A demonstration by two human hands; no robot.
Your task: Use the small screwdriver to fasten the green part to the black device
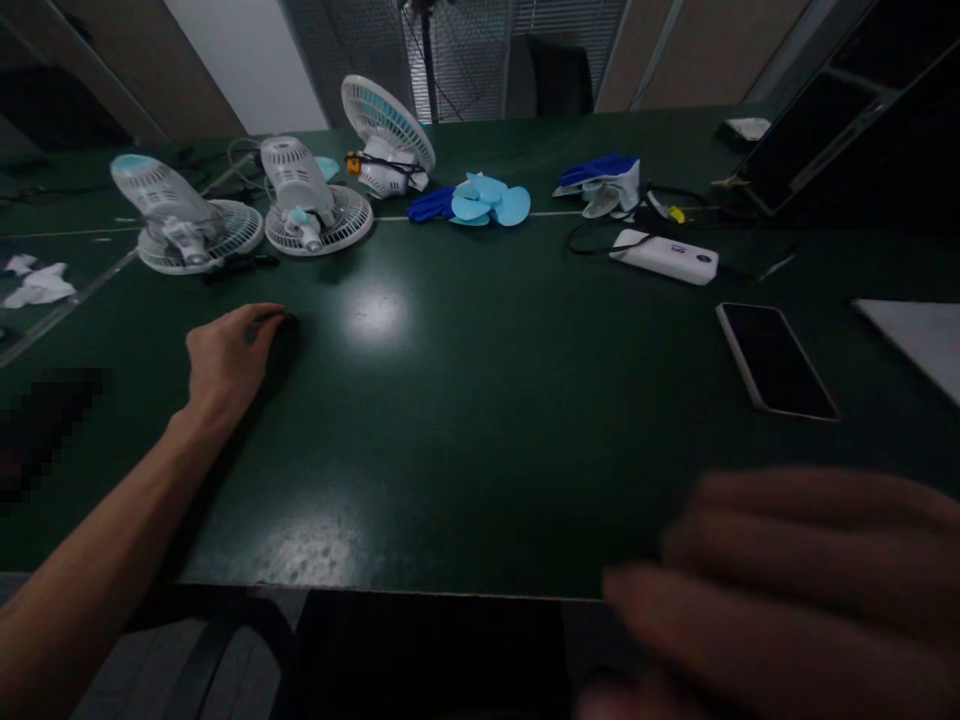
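Observation:
My left hand [229,360] is at the left of the green table [480,400], thumb and forefinger pinched together. At its fingertips is a small dark piece [292,321], too small to name, at the tabletop. Close to the camera at the lower right, my right hand [795,590] is large and blurred. Its fingers are curled and pressed together above the table's front edge; what they hold, if anything, cannot be made out. Beyond my left hand, two white fan heads [199,235] [319,220] lie face down.
Farther back are another white fan [386,135], a light-blue fan blade [491,200], blue gloves [431,205] [604,180] and cables. To the right lie a white power strip-like box [666,257], a phone [778,360] and a white sheet [919,335]. Crumpled white paper [39,287] is far left.

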